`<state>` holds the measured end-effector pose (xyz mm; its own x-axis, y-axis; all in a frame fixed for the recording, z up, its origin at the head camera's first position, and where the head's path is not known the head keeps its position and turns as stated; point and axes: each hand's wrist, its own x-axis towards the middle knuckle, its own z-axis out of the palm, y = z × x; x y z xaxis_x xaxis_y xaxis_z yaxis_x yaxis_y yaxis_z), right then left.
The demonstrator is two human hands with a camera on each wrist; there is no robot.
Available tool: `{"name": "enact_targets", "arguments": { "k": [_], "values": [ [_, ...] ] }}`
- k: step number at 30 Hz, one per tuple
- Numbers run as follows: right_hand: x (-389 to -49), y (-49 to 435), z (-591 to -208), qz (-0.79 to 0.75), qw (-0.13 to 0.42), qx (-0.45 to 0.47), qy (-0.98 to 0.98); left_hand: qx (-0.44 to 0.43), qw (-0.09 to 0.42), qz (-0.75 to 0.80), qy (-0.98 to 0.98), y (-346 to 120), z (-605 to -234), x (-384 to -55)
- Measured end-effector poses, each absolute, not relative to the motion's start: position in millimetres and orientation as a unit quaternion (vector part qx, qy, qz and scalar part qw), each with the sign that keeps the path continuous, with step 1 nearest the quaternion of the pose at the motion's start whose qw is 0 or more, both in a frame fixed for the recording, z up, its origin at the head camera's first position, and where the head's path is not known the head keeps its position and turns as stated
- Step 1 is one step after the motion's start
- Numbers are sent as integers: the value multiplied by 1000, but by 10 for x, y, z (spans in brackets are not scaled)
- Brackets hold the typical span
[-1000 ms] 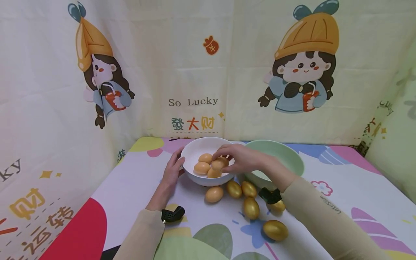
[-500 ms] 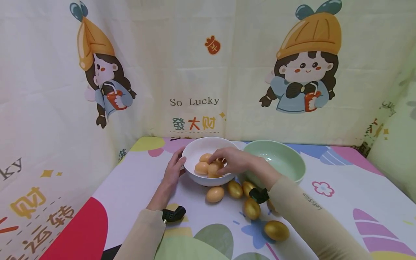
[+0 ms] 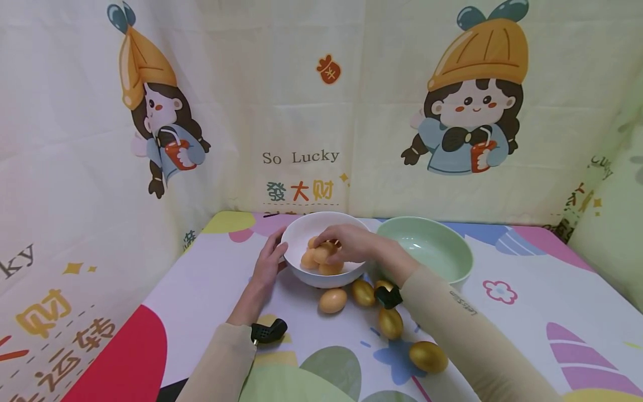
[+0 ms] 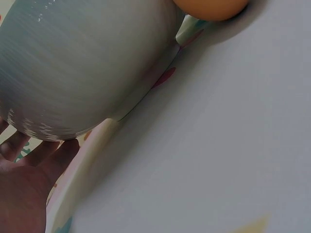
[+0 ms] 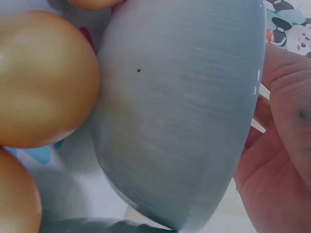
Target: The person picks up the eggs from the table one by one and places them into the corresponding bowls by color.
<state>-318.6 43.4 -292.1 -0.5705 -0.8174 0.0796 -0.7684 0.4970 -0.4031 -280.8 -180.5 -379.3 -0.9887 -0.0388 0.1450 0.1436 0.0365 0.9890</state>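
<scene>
My left hand (image 3: pixel 268 262) grips the left side of the white bowl (image 3: pixel 321 281), thumb at the rim and fingers against the outer wall. In the left wrist view the fingers of that hand (image 4: pixel 26 191) lie along the bowl's underside (image 4: pixel 87 63). My right hand (image 3: pixel 354 244) reaches over the right rim and holds a brown egg (image 3: pixel 323 253) in its fingertips, low inside the bowl among several other brown eggs (image 3: pixel 331 268). From the right wrist, the bowl wall (image 5: pixel 180 107) hides the fingertips of the right hand (image 5: pixel 282 165) and the egg.
One brown egg (image 3: pixel 332 301) lies on the table in front of the bowl. Several golden eggs, among them one golden egg (image 3: pixel 390 324) and another (image 3: pixel 428 357), lie to its right, partly under my right forearm. A green bowl (image 3: pixel 432 245) stands at the right.
My right hand has shifted left within the white bowl, carrying the brown egg with it. The right forearm now covers one golden egg seen earlier. The left hand keeps its hold.
</scene>
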Motion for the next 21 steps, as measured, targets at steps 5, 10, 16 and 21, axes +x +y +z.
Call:
{"name": "enact_targets", "arguments": {
  "k": [5,10,16,21],
  "values": [
    [-3226,362,-2915,-177,58,-463,867,-43,64,-695,-715,-1806,-3785,-2803],
    [-3242,314,-2935,-151,55,-451,878,-37,63,-692,-718,-1809,-3780,-2804],
    [-3257,297,-3003,-131,75,-420,895,-31,65,-689,-721,-1799,-3784,-2810],
    [-3277,285,-3039,-130,87,-406,900,-32,67,-689,-721,-1802,-3790,-2817]
  ]
}}
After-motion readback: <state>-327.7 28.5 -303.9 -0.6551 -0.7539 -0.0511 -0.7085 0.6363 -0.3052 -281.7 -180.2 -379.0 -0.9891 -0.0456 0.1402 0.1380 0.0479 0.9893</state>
